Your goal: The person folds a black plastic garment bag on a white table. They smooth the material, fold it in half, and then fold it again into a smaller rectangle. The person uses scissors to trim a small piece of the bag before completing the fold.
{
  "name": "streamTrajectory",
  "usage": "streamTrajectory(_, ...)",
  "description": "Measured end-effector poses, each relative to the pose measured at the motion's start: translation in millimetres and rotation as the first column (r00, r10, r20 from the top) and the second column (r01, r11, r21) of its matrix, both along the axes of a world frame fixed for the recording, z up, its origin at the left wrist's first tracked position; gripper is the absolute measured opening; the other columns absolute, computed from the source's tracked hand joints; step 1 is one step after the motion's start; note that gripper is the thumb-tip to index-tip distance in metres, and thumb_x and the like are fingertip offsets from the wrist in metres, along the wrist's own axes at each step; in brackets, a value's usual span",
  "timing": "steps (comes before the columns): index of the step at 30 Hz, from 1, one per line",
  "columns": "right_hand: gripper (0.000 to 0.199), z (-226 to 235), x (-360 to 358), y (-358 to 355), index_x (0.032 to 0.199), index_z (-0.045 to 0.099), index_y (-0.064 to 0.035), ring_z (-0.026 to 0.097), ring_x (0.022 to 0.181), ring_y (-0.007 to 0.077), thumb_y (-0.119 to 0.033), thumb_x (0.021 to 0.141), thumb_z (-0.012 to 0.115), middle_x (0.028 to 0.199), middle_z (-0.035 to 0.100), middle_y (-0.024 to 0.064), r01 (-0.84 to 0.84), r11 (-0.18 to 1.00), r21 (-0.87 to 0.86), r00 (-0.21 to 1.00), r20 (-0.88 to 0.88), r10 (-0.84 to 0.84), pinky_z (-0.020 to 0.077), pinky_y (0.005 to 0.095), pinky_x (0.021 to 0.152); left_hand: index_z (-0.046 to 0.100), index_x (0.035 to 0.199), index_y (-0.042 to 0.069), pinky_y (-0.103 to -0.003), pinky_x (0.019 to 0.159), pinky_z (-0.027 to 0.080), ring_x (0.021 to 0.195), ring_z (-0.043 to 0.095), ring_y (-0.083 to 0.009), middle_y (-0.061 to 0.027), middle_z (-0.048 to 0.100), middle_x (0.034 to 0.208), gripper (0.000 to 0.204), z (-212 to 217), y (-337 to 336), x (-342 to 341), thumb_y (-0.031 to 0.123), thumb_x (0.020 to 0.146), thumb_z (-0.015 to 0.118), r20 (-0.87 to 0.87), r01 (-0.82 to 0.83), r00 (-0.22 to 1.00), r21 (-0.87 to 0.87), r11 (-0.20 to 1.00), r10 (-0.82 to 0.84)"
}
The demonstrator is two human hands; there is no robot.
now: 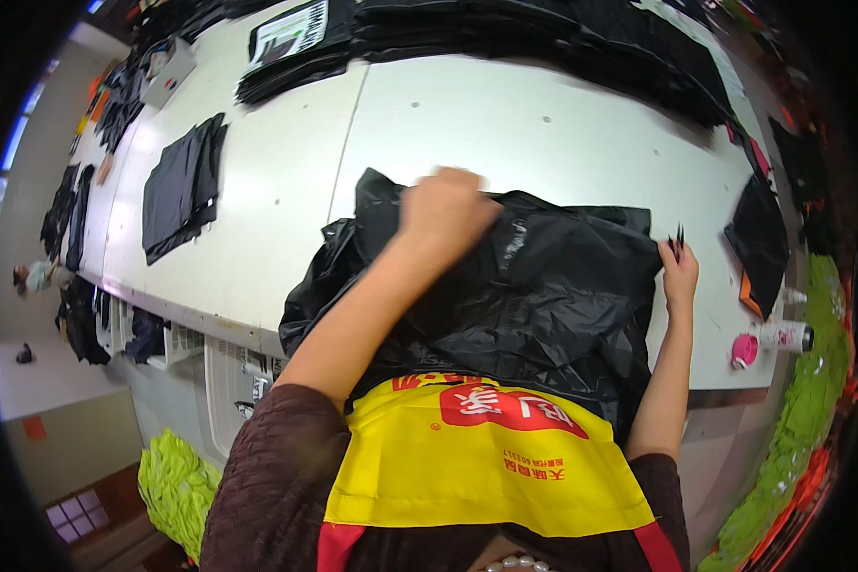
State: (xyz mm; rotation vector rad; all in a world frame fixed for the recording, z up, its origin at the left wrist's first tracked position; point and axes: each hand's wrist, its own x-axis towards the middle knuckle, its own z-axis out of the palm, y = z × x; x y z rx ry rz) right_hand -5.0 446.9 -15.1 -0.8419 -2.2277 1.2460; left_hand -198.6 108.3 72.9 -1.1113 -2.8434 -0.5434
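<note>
A crumpled black garment (543,286) of thin, shiny fabric lies on the white table before me, its near part reaching down to my yellow apron (486,467). My left hand (445,212) is over its upper left part, fingers curled and smeared by motion. Whether fabric is caught in them cannot be made out. At the garment's right edge, my right hand (679,272) is closed on a small pair of black thread snips (677,238), with their points facing away from me. The same fingers touch the garment's corner.
Stacked black garments (543,48) line the table's far side. A folded dark pile (183,186) lies left on the white table (257,229). At right are a black-and-orange piece (761,238), a bottle (786,336) and a pink lid (745,350). Lime-green fabric (176,491) heaps up at lower left.
</note>
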Motion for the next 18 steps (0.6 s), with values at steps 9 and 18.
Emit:
streamTrajectory(9,0.032,2.9,-32.3,-45.7,0.103,0.060,0.0005,0.058,0.080,0.0155,-0.024,0.083,0.064,0.086,0.062,0.0069,0.233,0.820,0.523,0.966,-0.024,-0.258,0.0457,0.0264,0.074,0.063,0.075,-0.002,-0.025,0.058,0.047,0.062,0.059,-0.0152,-0.0093,0.061,0.066,0.039,-65.5,-133.3,-58.6,0.036,0.075,0.071,0.679,-0.562,0.569,-0.092,0.822,0.464)
streamTrajectory(18,0.016,61.3,-90.4,-176.1,0.089,0.061,0.0008,0.048,0.066,0.0042,-0.014,0.085,0.061,0.074,0.055,-0.0036,-0.378,0.895,-0.235,0.926,-0.097,0.365,0.0394,0.0191,0.061,0.061,0.095,0.000,-0.019,0.065,0.048,0.072,0.058,-0.0078,-0.0024,0.063,0.082,0.015,-41.1,-84.0,-15.2,0.007,0.082,0.065,0.833,-0.812,0.486,0.542,0.216,-0.263)
